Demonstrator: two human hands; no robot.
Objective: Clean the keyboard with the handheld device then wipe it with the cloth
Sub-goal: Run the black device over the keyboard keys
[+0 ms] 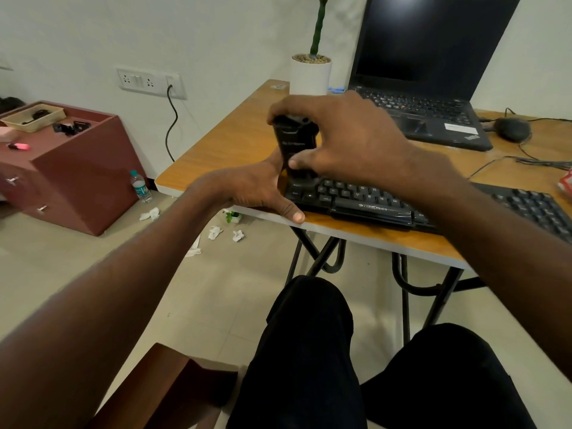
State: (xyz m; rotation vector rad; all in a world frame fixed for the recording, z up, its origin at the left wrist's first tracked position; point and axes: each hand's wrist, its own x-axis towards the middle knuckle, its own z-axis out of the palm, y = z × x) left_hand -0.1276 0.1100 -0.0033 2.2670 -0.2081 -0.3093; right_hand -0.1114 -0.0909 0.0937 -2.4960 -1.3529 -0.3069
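Observation:
A black keyboard (371, 199) lies along the front edge of the wooden table (216, 150). My right hand (343, 140) grips a black handheld device (294, 140), which stands upright with its lower end on the keyboard's left keys. At the keyboard's left end is my left hand (263, 193), its thumb stretched along the table's front edge and its fingers hidden behind the device. No cloth is in view.
A black laptop (427, 88) stands open behind the keyboard, with a white plant pot (310, 75) to its left and a black mouse (512, 129) with cables to its right. A maroon cabinet (77, 174), a water bottle (140, 186) and crumpled tissues (215, 232) are on the floor at left.

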